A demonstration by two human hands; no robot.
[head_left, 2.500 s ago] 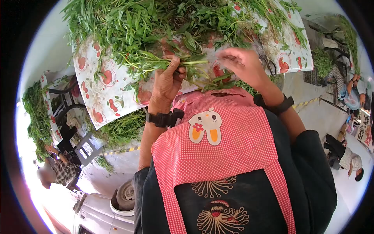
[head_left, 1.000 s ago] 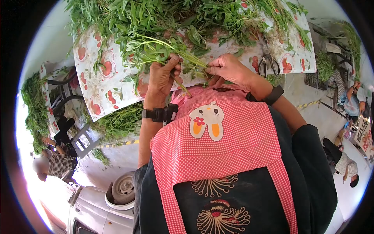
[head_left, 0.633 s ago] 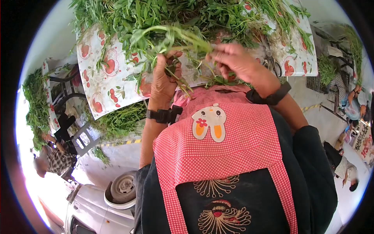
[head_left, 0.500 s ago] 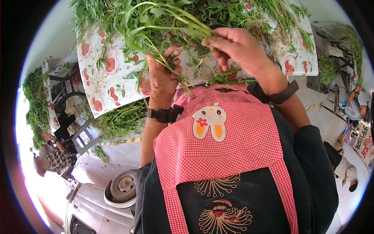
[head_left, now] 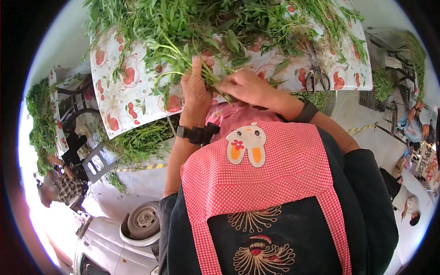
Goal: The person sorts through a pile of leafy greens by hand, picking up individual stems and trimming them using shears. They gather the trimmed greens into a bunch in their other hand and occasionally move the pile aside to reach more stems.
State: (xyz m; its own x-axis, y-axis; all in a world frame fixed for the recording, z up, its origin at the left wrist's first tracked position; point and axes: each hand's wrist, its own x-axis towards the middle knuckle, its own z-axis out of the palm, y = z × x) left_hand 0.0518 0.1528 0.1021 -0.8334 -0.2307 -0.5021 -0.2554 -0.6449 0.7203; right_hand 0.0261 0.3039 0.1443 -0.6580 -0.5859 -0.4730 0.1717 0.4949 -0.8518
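Observation:
My left hand (head_left: 197,90) is closed around a small bunch of leafy green stems (head_left: 173,56), with the thumb pressed along them and the leaves pointing up and left. Close against it, my right hand (head_left: 246,88) pinches the lower stem ends; its fingertips are partly hidden. Beyond both hands a large heap of the same loose greens (head_left: 201,20) covers the back of the table. A pair of scissors (head_left: 315,75) with dark handles lies on the fruit-print tablecloth (head_left: 117,98), to the right of my right hand.
More greens (head_left: 142,142) lie below the table's left side. At far left, a person (head_left: 68,185) sits near another pile of greens (head_left: 41,123). A parked vehicle (head_left: 110,243) stands at lower left. Other people (head_left: 415,126) are at the right edge.
My right hand has come down and left, from holding a raised stem to the stem ends beside my left hand. The stem has joined the bunch, and the scissors now show fully.

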